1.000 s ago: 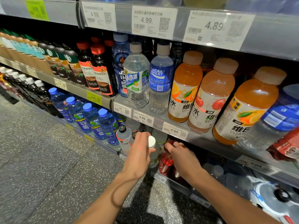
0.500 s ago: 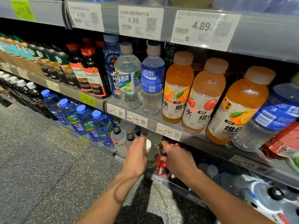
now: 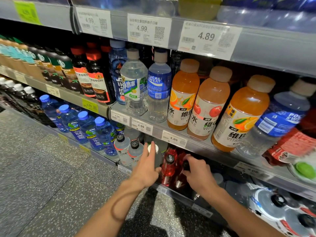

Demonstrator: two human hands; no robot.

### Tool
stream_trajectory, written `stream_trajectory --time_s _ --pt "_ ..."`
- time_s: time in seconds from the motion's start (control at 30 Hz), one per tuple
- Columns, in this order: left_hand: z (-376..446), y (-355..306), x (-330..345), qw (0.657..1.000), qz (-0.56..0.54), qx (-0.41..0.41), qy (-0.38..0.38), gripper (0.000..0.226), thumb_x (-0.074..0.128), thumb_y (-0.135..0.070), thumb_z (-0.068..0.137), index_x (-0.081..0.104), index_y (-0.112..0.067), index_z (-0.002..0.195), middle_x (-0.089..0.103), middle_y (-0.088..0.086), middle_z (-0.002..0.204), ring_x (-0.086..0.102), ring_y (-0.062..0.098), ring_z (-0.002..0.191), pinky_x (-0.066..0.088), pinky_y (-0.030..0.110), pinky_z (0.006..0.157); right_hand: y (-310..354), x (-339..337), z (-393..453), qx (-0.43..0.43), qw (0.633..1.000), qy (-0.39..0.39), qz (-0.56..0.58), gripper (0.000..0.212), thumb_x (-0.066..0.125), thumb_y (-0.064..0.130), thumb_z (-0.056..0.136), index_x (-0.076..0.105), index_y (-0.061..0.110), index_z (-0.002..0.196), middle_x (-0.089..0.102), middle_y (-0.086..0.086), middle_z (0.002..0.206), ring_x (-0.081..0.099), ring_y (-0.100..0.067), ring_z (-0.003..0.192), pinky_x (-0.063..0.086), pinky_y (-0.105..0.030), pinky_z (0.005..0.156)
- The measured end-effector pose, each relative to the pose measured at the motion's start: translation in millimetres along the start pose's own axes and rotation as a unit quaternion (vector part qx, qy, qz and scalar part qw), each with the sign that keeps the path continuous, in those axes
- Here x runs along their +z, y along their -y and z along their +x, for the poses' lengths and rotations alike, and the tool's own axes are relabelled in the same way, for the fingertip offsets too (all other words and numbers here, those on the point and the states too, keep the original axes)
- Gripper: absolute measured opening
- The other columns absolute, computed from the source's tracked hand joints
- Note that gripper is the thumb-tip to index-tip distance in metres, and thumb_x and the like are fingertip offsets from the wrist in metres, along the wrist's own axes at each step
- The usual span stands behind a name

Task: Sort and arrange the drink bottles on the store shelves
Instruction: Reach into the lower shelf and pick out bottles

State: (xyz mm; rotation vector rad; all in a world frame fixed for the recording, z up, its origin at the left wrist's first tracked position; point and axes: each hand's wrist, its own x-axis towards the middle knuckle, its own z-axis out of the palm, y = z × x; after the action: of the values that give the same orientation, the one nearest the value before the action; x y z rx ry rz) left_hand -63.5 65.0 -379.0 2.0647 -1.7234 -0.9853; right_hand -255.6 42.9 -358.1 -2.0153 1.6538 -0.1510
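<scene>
Lower shelf: white-capped pale bottle upright near the front edge, left hand against its side, fingers straight. Right beside it, red bottle with black cap, upright. Second red bottle next to it, right hand curled over its black cap. Left of these, two clear black-capped bottles upright, touching. Further left, a row of blue-capped water bottles.

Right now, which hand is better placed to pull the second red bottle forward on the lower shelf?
Right. The right hand already grips the black cap of that red bottle, while the left hand rests with straight fingers against the white-capped bottle.
</scene>
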Motion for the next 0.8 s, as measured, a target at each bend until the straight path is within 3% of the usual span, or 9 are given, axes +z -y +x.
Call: stream_trajectory --time_s 0.17,0.33,0.47,0.63,0.8 --pt "-7.6 -1.3 5.0 0.999 0.023 0.021 -0.009 0.095 0.062 -0.018 0.096 -0.008 -0.039 0.156 -0.036 -0.006 0.159 0.041 0.032 0.140 0.047 0.043 0.105 0.3 5.2 1.3 0.005 0.998 -0.022 0.053 0.032 0.065 0.015 0.093 0.055 0.028 0.120 0.065 -0.005 0.117 0.061 -0.028 0.112 0.055 -0.043 0.091" --pt "-9.1 -3.9 8.6 0.997 0.070 0.043 -0.006 0.087 0.061 -0.022 0.097 0.000 -0.034 0.158 -0.037 -0.003 0.158 -0.010 0.023 0.154 0.031 0.046 0.119 3.1 8.1 1.9 -0.002 0.996 -0.035 0.077 0.030 0.065 0.017 0.094 0.055 0.024 0.122 0.068 -0.003 0.113 0.064 -0.022 0.108 0.056 -0.040 0.089" --pt "-10.5 -8.6 8.6 0.996 0.083 0.038 0.006 0.084 0.060 -0.024 0.098 0.003 -0.033 0.158 -0.036 -0.006 0.159 -0.016 0.021 0.153 0.027 0.050 0.120 7.1 11.1 1.9 -0.005 0.995 -0.039 0.097 0.023 0.066 0.018 0.094 0.056 0.026 0.114 0.070 0.000 0.105 0.066 -0.020 0.102 0.058 -0.042 0.085" --pt "-11.8 -8.5 7.8 0.994 0.094 0.050 0.001 0.081 0.059 -0.024 0.099 0.005 -0.031 0.159 -0.032 -0.003 0.161 -0.014 0.023 0.153 0.030 0.044 0.119 7.2 10.9 2.1 -0.007 0.995 -0.038 0.096 0.021 0.065 0.020 0.094 0.055 0.028 0.110 0.070 0.000 0.103 0.066 -0.021 0.100 0.057 -0.041 0.085" --pt "-15.1 -14.3 6.7 0.995 0.097 0.032 0.013 0.085 0.058 -0.028 0.099 -0.002 -0.032 0.158 -0.031 -0.007 0.161 -0.011 0.027 0.153 0.029 0.048 0.119 1.6 7.4 0.4 0.002 0.995 -0.031 0.099 0.030 0.070 0.022 0.089 0.056 0.033 0.113 0.070 0.005 0.103 0.067 -0.017 0.101 0.057 -0.039 0.088"
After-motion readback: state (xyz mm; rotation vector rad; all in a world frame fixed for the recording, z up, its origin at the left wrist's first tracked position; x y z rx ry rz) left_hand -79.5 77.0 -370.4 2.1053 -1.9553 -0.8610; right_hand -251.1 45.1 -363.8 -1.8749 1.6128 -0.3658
